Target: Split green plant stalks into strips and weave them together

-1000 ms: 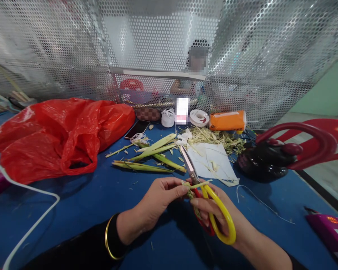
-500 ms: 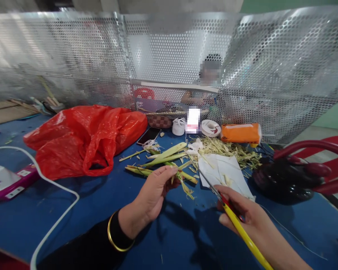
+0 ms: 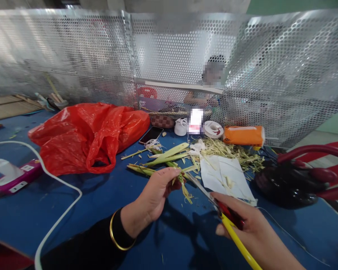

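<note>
My left hand pinches a small green and pale plant piece between thumb and fingers, its frayed end hanging down. My right hand is closed on a tool with yellow and red handles and long thin metal blades, which look like scissors. The blade tips lie right beside the plant piece at my left fingertips. Behind my left hand are several green stalks and leaves. A white sheet with scraps on it lies beyond my right hand.
A red plastic bag lies on the blue table at the left, near a purple power strip and white cable. Trimmings, a tape roll, an orange pack and a dark kettle stand further right. A person sits behind the perforated screen.
My right hand has moved slightly left, bringing the blade tips from over the paper's edge to the plant piece. My left hand still holds the piece. The view has shifted slightly.
</note>
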{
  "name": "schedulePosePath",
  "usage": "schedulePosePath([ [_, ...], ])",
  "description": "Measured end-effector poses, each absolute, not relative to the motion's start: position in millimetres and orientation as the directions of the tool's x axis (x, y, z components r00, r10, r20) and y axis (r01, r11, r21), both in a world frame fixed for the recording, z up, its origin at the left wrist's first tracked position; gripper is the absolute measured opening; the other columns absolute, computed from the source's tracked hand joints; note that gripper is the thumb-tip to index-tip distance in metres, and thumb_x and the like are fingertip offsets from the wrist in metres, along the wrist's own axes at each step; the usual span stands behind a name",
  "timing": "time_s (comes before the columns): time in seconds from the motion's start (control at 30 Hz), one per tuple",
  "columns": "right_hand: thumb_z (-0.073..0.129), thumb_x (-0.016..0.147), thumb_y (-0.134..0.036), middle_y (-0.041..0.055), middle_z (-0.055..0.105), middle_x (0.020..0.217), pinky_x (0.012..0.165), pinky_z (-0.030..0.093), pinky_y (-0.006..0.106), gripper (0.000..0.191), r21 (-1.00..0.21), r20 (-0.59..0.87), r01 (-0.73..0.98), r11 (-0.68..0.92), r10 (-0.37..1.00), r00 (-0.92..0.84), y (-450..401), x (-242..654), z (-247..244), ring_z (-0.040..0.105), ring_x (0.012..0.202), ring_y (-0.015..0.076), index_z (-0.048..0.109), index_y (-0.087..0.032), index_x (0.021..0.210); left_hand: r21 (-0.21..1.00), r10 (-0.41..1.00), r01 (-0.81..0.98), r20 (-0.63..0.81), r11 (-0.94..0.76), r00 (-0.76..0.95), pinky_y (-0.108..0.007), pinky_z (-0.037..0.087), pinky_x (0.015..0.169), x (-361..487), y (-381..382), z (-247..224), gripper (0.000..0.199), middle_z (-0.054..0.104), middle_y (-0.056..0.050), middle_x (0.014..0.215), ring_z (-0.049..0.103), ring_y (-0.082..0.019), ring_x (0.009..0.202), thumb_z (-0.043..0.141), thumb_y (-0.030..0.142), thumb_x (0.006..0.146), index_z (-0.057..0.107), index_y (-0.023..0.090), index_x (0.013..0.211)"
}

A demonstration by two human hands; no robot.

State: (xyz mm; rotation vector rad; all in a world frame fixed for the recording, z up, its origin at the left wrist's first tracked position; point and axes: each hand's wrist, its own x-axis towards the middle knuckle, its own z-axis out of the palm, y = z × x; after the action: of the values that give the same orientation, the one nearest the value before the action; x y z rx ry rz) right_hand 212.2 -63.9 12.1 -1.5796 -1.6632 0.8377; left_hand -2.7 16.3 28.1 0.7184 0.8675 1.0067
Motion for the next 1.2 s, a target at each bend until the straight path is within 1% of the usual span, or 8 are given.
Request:
schedulePosePath([
  [0.2,0.078,0.068,-0.033,0.0072,0.072,0.108,0.073,0.058,0.035,0.052,-0.811,0.100,0.571,0.130,0.991,-0.084,-65.4,215.7,11.0,0.068,0.092,0.0293,0.068,-0.029,0.119,0.876,0.926,-0.349,-0.237,0.334,0.293,-0.023,0.041,0.063,-2.8,16.2,29.5,0.022,0.059,0.001,0.064,0.052,-0.011,0.063,0.071,0.035,0.070,0.064,0.015,0.065],
  [0.33,0.078,0.069,-0.031,0.0069,0.073,0.106,0.071,0.058,0.033,0.049,-0.795,0.126,0.585,0.159,0.987,-0.097,-65.6,216.3,12.8,0.067,0.094,0.0300,0.069,-0.030,0.118,0.871,0.925,-0.346,-0.259,0.348,0.280,-0.023,0.040,0.061,-2.5,16.0,31.6,0.021,0.059,0.000,0.062,0.051,-0.011,0.061,0.069,0.034,0.070,0.064,0.015,0.065],
  [0.57,0.076,0.071,-0.031,0.0046,0.074,0.090,0.070,0.058,0.031,0.045,-0.797,0.132,0.578,0.176,0.984,-0.118,-65.3,214.4,16.9,0.069,0.089,0.0282,0.071,-0.029,0.115,0.887,0.933,-0.337,-0.226,0.316,0.280,-0.023,0.041,0.064,-2.4,16.9,29.9,0.020,0.059,0.000,0.062,0.051,-0.011,0.062,0.067,0.033,0.071,0.065,0.014,0.064],
  [0.67,0.076,0.070,-0.032,0.0051,0.074,0.093,0.072,0.058,0.031,0.044,-0.798,0.121,0.578,0.171,0.985,-0.125,-64.8,213.2,18.4,0.069,0.087,0.0275,0.072,-0.027,0.114,0.884,0.934,-0.345,-0.225,0.315,0.278,-0.023,0.041,0.065,-2.3,17.1,29.1,0.019,0.059,0.000,0.063,0.051,-0.011,0.062,0.068,0.033,0.070,0.066,0.014,0.065],
  [0.77,0.075,0.072,-0.031,0.0053,0.074,0.095,0.074,0.057,0.029,0.047,-0.798,0.097,0.583,0.156,0.987,-0.131,-64.8,212.9,19.6,0.069,0.090,0.0267,0.069,-0.026,0.119,0.883,0.933,-0.340,-0.235,0.323,0.274,-0.023,0.041,0.064,-2.4,16.8,29.6,0.019,0.058,0.000,0.063,0.051,-0.011,0.062,0.068,0.033,0.069,0.065,0.014,0.065],
  [0.9,0.073,0.074,-0.032,0.0049,0.073,0.093,0.076,0.056,0.029,0.049,-0.787,0.080,0.597,0.156,0.985,-0.152,-64.6,213.6,19.2,0.068,0.092,0.0266,0.067,-0.025,0.122,0.889,0.933,-0.326,-0.239,0.323,0.271,-0.023,0.040,0.062,-2.6,17.0,30.9,0.019,0.057,0.000,0.062,0.050,-0.012,0.061,0.067,0.033,0.068,0.064,0.015,0.064],
  [1.1,0.072,0.074,-0.029,0.0053,0.074,0.096,0.068,0.057,0.028,0.046,-0.789,0.100,0.588,0.179,0.981,-0.164,-65.5,213.9,17.3,0.069,0.078,0.0229,0.068,-0.025,0.120,0.913,0.948,-0.305,-0.200,0.272,0.247,-0.024,0.040,0.065,-2.6,18.6,29.9,0.018,0.057,-0.001,0.061,0.050,-0.012,0.062,0.065,0.031,0.069,0.063,0.015,0.062],
  [1.2,0.072,0.074,-0.027,0.0038,0.074,0.090,0.068,0.057,0.026,0.045,-0.791,0.110,0.582,0.190,0.979,-0.171,-65.8,213.1,18.2,0.069,0.080,0.0230,0.069,-0.026,0.119,0.907,0.945,-0.307,-0.215,0.287,0.248,-0.024,0.040,0.063,-2.8,18.4,29.6,0.019,0.057,0.000,0.061,0.049,-0.012,0.062,0.065,0.033,0.068,0.063,0.015,0.062],
])
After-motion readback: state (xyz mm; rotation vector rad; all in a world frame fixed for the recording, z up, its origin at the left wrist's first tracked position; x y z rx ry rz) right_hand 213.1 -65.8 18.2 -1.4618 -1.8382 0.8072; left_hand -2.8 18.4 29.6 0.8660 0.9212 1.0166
